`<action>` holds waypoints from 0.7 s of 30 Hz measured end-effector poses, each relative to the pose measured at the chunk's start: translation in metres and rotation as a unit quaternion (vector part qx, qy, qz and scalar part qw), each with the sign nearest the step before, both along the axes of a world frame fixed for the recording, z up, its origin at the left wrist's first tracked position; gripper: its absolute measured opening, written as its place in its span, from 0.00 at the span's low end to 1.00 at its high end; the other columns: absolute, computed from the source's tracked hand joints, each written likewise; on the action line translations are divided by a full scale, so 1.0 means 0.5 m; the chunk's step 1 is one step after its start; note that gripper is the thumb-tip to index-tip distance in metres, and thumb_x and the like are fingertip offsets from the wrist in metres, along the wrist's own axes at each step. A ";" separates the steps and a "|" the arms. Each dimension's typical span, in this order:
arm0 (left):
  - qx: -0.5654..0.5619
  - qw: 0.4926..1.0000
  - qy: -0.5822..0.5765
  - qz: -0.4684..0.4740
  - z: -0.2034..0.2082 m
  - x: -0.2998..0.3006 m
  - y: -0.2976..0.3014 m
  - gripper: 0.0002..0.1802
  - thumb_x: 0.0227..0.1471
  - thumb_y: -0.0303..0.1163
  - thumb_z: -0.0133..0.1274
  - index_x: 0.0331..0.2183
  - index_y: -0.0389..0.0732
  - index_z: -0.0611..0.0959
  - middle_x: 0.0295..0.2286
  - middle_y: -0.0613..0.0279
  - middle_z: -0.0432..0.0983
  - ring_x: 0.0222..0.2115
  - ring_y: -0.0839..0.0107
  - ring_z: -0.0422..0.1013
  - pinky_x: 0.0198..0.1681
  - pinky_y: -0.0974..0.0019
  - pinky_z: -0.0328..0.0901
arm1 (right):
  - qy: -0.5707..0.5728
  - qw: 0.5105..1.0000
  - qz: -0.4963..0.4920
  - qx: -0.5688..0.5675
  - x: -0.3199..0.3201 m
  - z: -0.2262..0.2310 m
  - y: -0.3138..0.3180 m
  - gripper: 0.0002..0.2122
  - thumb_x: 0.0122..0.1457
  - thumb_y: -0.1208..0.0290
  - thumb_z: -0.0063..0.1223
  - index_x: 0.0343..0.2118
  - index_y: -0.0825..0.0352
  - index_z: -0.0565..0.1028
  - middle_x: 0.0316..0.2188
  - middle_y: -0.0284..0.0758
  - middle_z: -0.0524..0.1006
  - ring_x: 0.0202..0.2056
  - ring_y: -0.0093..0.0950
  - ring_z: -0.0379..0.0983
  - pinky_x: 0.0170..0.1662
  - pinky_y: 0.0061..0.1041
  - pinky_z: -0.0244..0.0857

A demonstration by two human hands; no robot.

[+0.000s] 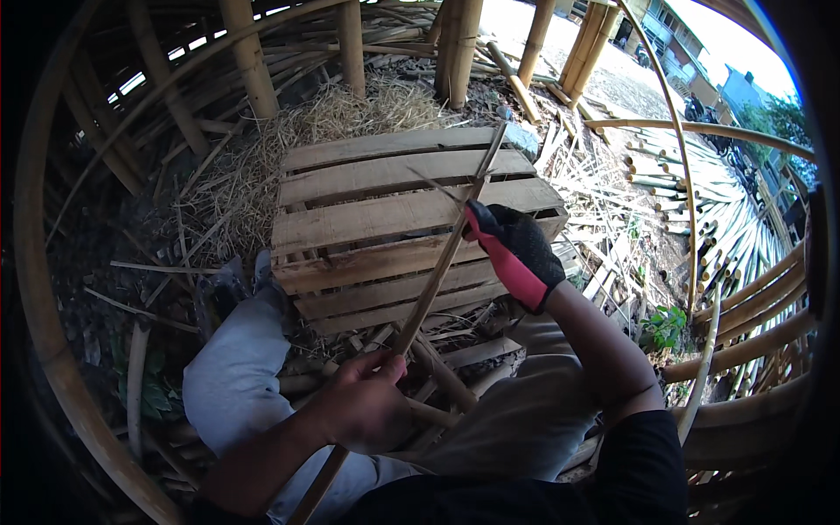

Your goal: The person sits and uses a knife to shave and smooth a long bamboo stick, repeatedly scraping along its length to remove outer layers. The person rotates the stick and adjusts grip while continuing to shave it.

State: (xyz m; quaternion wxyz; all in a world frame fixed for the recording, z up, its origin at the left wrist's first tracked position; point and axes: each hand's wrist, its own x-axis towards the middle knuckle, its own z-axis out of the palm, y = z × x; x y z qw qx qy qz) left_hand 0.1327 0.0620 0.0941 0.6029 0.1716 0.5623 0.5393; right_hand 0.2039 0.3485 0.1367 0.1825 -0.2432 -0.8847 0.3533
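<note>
A long split bamboo strip (430,293) slants from my lap up across the wooden crate (350,223). My bare left hand (367,395) is closed round its lower part, thumb on top. Farther up, my right hand (516,254), in a black and pink glove, is closed against the strip near its far end. A thin pointed piece (435,185) sticks out to the left beside the gloved fingers; I cannot tell whether it is a blade or a sliver. Part of what the glove grips is hidden. The crate stands in front of my knees, its slats facing up.
Straw-like shavings (306,140) are heaped behind the crate. Bamboo posts (459,52) stand at the back. Cut bamboo poles (726,214) lie stacked at the right. A curved bamboo rail (39,262) rises at the left. Bamboo offcuts (446,372) lie between my legs.
</note>
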 end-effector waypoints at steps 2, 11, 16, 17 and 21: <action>-0.009 1.000 0.009 0.015 -0.008 -0.001 -0.002 0.22 0.69 0.49 0.38 0.40 0.38 0.73 0.14 0.70 0.63 0.07 0.82 0.57 0.10 0.76 0.55 | -0.164 0.982 0.090 0.011 -0.001 0.001 -0.067 0.28 0.68 0.46 0.39 0.39 0.70 0.81 0.26 0.47 0.80 0.30 0.42 0.79 0.40 0.37 0.70; -0.015 0.998 -0.024 0.055 -0.021 0.007 -0.011 0.22 0.70 0.49 0.34 0.38 0.40 0.72 0.12 0.69 0.59 0.06 0.80 0.53 0.09 0.74 0.51 | -0.071 0.939 0.134 0.310 0.020 -0.067 -0.172 0.18 0.66 0.54 0.43 0.38 0.62 0.80 0.15 0.42 0.76 0.17 0.46 0.74 0.22 0.45 0.67; -0.032 0.998 0.023 0.059 0.002 0.023 -0.005 0.21 0.70 0.47 0.32 0.36 0.40 0.71 0.12 0.69 0.59 0.07 0.81 0.54 0.09 0.75 0.53 | -0.170 0.896 0.086 0.401 -0.020 -0.091 -0.056 0.18 0.68 0.56 0.39 0.50 0.62 0.73 0.17 0.41 0.78 0.17 0.43 0.75 0.21 0.45 0.66; -0.038 0.996 0.059 0.051 0.008 0.025 -0.001 0.21 0.70 0.46 0.32 0.36 0.40 0.71 0.12 0.69 0.59 0.07 0.81 0.54 0.09 0.75 0.53 | -0.193 0.903 0.059 0.378 -0.033 -0.107 -0.008 0.18 0.68 0.55 0.39 0.49 0.63 0.73 0.17 0.41 0.78 0.18 0.44 0.75 0.22 0.46 0.67; -0.048 0.996 0.031 0.075 0.001 0.033 -0.010 0.22 0.71 0.46 0.32 0.36 0.40 0.71 0.12 0.69 0.59 0.06 0.82 0.53 0.09 0.76 0.53 | -0.139 0.931 0.112 0.319 0.016 -0.083 -0.128 0.22 0.70 0.53 0.33 0.43 0.67 0.76 0.19 0.43 0.79 0.23 0.45 0.78 0.26 0.46 0.70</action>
